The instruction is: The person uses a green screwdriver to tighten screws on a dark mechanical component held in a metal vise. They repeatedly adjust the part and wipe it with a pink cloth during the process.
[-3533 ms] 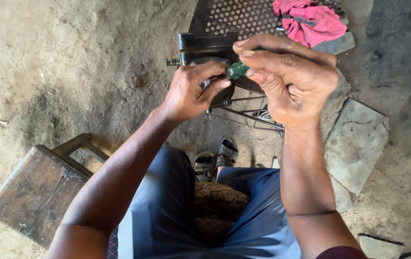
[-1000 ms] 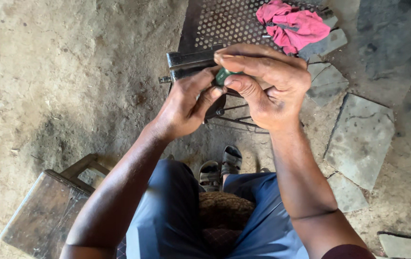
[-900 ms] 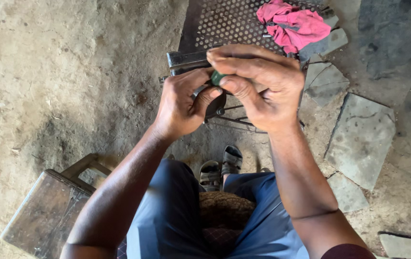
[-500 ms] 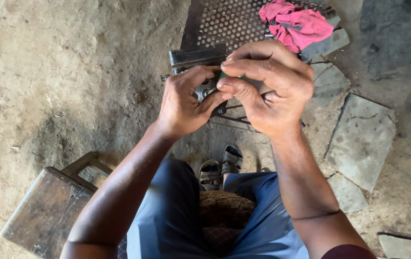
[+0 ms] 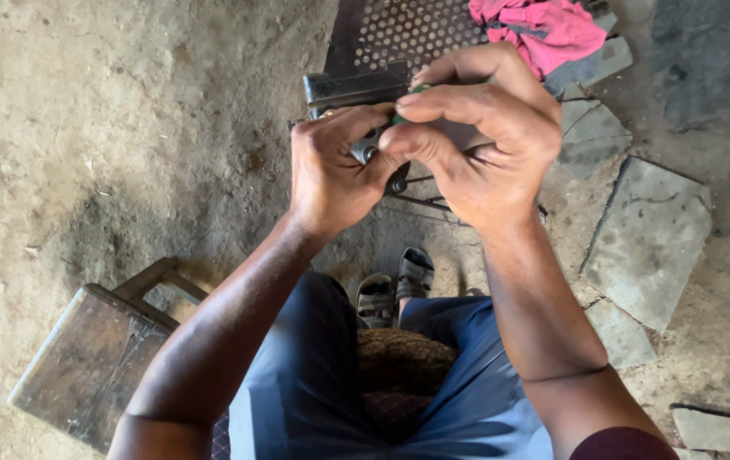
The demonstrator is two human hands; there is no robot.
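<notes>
My left hand (image 5: 331, 175) and my right hand (image 5: 475, 136) are pressed together in front of me above a dark metal frame (image 5: 356, 85). The left hand grips a small dark metal part (image 5: 366, 152), mostly hidden by its fingers. The right hand's thumb and fingers pinch a small green piece (image 5: 407, 92) against that part; only a sliver of green shows. Both hands hide where the two pieces meet.
A perforated metal plate (image 5: 399, 30) lies beyond the frame with a pink rag (image 5: 543, 30) on it. Flat broken stone slabs (image 5: 646, 238) lie to the right. A low wooden stool (image 5: 92, 358) stands at the lower left on dirt ground. My sandalled feet (image 5: 395, 285) show below.
My right hand has closed further over the green piece, which showed plainly before and is now nearly covered. Both hands stayed together over the frame, shifting only slightly.
</notes>
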